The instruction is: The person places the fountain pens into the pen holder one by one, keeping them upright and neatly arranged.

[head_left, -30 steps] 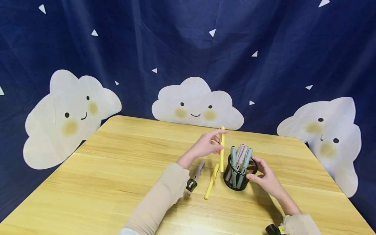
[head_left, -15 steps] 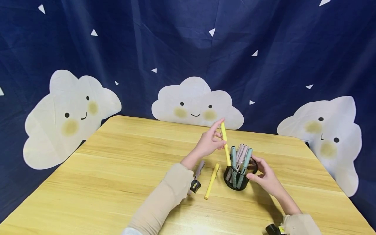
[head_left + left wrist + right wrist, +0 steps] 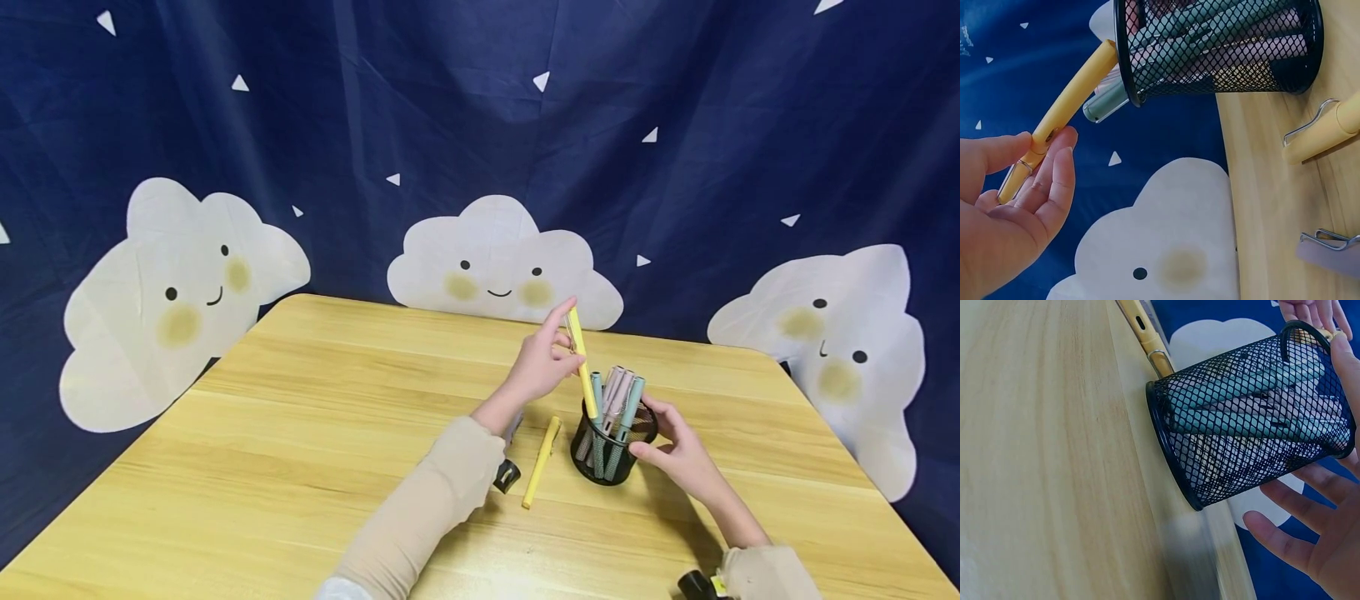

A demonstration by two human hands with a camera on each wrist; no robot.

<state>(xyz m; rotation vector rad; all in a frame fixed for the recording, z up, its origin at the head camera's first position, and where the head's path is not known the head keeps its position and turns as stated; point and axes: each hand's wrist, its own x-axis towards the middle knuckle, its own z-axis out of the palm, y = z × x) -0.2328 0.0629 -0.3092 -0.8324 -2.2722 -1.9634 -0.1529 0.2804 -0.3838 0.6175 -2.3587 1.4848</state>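
Note:
My left hand [image 3: 542,362] pinches a yellow pen [image 3: 583,375] near its clipped upper part. The pen slants down to the right, its lower end right at the rim of a black mesh pen holder [image 3: 606,477]. My right hand [image 3: 686,458] holds that holder from the right, thumb at the near side of the rim and fingers behind it. Upright in the holder stand several pens, including a teal pen [image 3: 632,400] and a lilac pen [image 3: 617,392]. In the left wrist view the yellow pen's end [image 3: 1109,53] meets the holder's rim.
A second yellow pen [image 3: 542,467] lies on the wooden table [image 3: 300,467] left of the holder. A lilac pen [image 3: 1332,255] lies further left, partly hidden by my left forearm in the head view. Behind the table hangs a dark blue cloth [image 3: 480,125] with clouds.
My left hand has moved slightly right, and its yellow pen has gone from upright beside the holder to slanting with its lower end at the rim. The right hand and holder stay put.

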